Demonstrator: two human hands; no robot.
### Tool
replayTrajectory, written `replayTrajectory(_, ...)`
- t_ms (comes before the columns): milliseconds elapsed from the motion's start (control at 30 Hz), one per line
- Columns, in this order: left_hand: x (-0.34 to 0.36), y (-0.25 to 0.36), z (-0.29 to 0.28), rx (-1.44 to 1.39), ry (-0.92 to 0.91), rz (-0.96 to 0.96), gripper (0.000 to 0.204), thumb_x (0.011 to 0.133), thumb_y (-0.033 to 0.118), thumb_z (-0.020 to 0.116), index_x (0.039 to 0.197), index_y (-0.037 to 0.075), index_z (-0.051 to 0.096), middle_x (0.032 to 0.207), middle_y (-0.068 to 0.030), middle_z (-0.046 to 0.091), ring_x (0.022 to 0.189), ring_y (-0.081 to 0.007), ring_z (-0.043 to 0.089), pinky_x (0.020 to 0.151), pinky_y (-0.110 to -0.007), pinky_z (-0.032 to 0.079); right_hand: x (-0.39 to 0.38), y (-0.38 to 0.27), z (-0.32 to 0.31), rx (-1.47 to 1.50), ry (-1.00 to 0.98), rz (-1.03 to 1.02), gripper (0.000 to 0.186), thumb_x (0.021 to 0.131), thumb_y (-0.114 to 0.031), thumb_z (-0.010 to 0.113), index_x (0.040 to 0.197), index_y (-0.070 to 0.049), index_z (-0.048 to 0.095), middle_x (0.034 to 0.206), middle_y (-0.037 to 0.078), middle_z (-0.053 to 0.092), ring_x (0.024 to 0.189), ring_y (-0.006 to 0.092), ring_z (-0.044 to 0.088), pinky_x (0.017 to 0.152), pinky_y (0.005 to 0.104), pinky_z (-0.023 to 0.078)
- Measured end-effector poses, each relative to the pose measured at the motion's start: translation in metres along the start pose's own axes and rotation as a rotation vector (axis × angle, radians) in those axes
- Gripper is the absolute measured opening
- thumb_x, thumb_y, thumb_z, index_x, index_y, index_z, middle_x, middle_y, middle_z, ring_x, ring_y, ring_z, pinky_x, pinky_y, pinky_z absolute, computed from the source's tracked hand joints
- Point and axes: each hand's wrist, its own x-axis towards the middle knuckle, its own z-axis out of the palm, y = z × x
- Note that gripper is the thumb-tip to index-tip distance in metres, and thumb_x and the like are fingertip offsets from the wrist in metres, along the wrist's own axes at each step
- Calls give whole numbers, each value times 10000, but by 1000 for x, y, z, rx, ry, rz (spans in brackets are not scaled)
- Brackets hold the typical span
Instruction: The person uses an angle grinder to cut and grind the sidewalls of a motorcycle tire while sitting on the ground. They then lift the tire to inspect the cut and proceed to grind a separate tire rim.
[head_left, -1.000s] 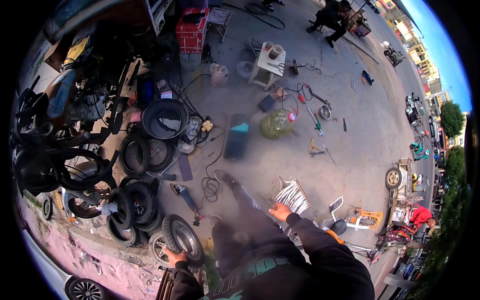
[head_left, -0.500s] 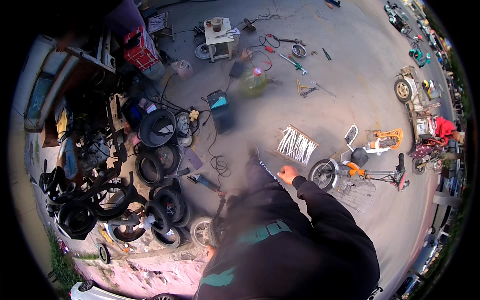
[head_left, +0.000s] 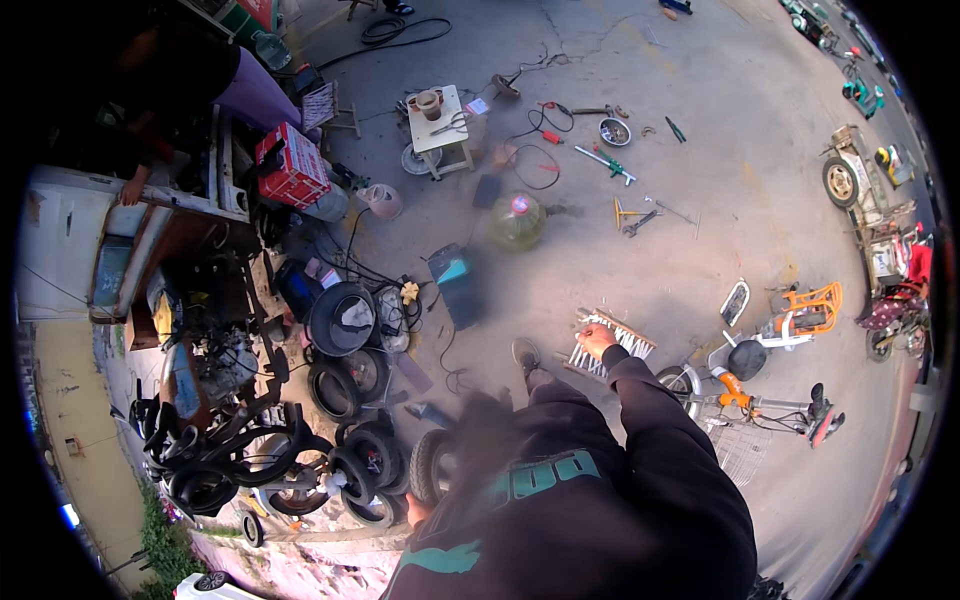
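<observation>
My right hand [head_left: 599, 340] is closed, fingers curled, with nothing visible in it. It hangs in front of a folding stool [head_left: 632, 346] with white straps, which it partly hides from above; whether they touch I cannot tell. At my left side, only a bit of my left hand [head_left: 417, 511] shows beside my dark jacket, its fingers hidden. Close above it is a wheel with a black tyre [head_left: 428, 466], partly covered by my body. Whether the left hand touches the wheel cannot be seen. My shoe [head_left: 525, 355] stands left of the stool.
Left lie piled tyres [head_left: 333, 388], a black basin [head_left: 343, 318] and cables. Ahead are a dark box [head_left: 455, 290], a jug of yellowish liquid [head_left: 517, 222], hand tools [head_left: 640, 222] and a small table [head_left: 433, 125]. An orange-and-white bicycle [head_left: 735, 388] lies right. Another person's hand [head_left: 133, 190] shows far left.
My right hand has moved forward and right, from beside the stool to over it in view. The surroundings have shifted right and down in the picture.
</observation>
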Motion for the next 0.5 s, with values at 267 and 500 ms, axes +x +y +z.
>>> replayTrajectory(267,43,200,-69,338,53,492,871,664,321,874,1369,85,421,1105,-219,727,1048,-423,706,915,-495,557,-32,46,-67,452,245,22,219,929,-152,663,1051,29,665,792,71,681,627,171,682,524,309,499)
replayTrajectory(500,59,333,-109,553,40,808,810,664,326,844,1328,86,449,1081,-217,729,1004,-406,718,871,-491,564,-100,200,-55,715,217,545,237,953,-162,644,1133,-10,619,818,98,649,602,228,673,430,347,436)
